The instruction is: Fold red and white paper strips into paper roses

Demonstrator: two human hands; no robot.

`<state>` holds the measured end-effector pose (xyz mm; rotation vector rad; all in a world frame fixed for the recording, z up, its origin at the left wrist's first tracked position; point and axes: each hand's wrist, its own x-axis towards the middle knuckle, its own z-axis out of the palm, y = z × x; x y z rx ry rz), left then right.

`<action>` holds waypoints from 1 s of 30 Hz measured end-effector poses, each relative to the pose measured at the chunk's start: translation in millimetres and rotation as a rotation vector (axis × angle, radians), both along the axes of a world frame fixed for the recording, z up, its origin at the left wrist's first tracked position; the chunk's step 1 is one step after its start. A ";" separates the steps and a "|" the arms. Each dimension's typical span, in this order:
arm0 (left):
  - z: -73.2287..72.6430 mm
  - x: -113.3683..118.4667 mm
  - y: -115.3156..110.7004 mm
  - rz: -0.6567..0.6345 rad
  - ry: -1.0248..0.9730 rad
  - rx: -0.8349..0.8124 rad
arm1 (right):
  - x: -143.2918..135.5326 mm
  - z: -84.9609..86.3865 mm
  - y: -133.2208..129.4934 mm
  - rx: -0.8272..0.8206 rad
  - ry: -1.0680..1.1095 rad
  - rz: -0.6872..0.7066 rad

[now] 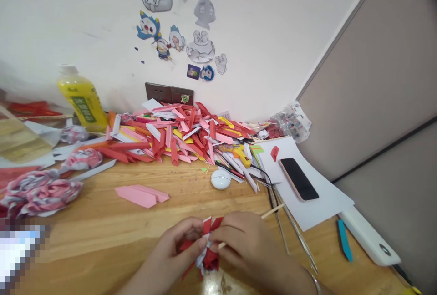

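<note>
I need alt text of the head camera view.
Bare left hand holds a folded red and white paper piece; bare right hand holds a thin wooden stick at it. Behind lie heaped red and pink paper strips.

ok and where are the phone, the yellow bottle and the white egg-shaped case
phone (299,179): head view, middle of its dark screen
yellow bottle (83,106): head view, on its green label
white egg-shaped case (221,180): head view, middle of its rounded top

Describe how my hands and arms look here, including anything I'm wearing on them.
Your left hand and right hand wear no gloves, and no sleeve shows on either forearm. A thin, shiny, silver-coloured bracelet circles your right wrist, cut off by the picture's bottom edge. I see no rings, though some fingers are hidden.
</note>
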<state>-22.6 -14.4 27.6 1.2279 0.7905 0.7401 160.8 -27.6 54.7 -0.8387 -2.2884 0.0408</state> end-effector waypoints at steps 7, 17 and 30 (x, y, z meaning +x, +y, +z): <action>1.5 0.7 -1.3 0.002 -0.010 -0.021 | 0.9 -1.1 1.4 0.036 -0.053 0.005; 0.3 -1.7 -3.4 -0.043 -0.006 0.008 | 1.6 12.0 -3.1 -0.267 0.034 -0.012; 5.1 -5.0 1.7 0.112 -0.290 -0.312 | 3.8 9.9 -3.0 -0.231 0.145 -0.141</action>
